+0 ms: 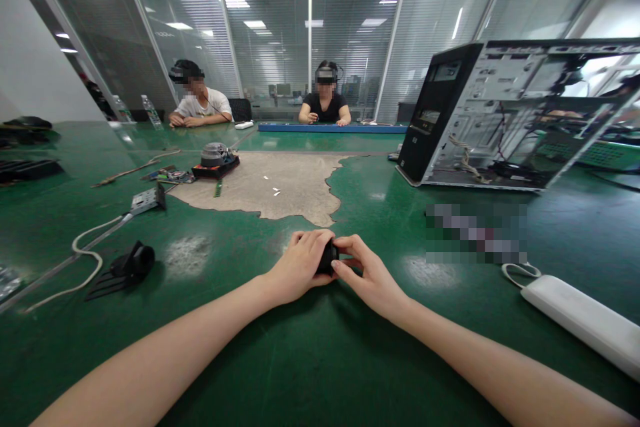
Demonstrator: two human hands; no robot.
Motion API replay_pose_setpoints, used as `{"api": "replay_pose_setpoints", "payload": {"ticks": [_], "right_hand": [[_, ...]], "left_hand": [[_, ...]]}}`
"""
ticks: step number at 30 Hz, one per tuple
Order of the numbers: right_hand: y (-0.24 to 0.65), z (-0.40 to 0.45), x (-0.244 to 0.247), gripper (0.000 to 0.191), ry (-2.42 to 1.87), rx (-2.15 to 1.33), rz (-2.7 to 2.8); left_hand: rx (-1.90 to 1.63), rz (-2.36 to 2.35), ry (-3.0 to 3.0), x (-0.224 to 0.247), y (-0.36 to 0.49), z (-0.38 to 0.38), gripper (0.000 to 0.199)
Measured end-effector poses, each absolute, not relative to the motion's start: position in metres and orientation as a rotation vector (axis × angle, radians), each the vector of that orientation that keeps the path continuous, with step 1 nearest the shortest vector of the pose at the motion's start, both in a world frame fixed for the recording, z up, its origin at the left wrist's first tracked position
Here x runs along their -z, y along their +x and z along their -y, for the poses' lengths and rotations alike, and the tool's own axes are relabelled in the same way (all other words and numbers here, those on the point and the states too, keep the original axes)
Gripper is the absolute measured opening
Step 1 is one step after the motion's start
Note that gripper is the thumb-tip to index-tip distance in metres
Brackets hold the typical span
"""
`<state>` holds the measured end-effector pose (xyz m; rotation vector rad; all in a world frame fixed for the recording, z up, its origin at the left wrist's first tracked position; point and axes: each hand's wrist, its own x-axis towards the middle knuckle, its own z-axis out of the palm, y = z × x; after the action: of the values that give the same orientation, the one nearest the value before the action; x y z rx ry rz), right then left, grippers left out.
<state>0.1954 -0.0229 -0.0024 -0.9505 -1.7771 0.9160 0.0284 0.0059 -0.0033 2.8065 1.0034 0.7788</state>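
Both of my hands meet just in front of me, low over the green tabletop (320, 360). My left hand (303, 263) wraps around a small black object (327, 259) with a rounded shape; much of it is hidden by the fingers, so its kind is unclear. From the other side, my right hand (363, 270) pinches the same object between thumb and fingertips. To the left of my hands lies a black plastic piece (133, 261) with a round end and slatted base.
At right stands an opened computer tower (445, 127), nearer a white power strip (575, 313). A cooler with a round fan (216, 157), circuit boards and a metal box (147, 199) with a cable lie left. Two people (203, 103) sit across the table.
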Motion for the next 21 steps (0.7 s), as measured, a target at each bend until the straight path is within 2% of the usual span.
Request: {"api": "replay_pose_setpoints", "payload": {"ticks": [5,13,21], "right_hand": [[0.1954,0.0231,0.0054,0.015,-0.966,-0.922,1.767],[0.1956,0.0218,0.0057,0.029,-1.05,-0.924,1.753],[0.1958,0.0219,0.0028,0.019,-0.998,-0.949,1.762]], "left_hand": [[-0.781,-1.009,2.805,0.0044,0.0292,-0.0066,0.063],[-0.772,-1.016,2.802,0.0033,0.03,-0.0068,0.06],[-0.776,-1.006,2.817,0.0035,0.0285,-0.0065,0.061]]}}
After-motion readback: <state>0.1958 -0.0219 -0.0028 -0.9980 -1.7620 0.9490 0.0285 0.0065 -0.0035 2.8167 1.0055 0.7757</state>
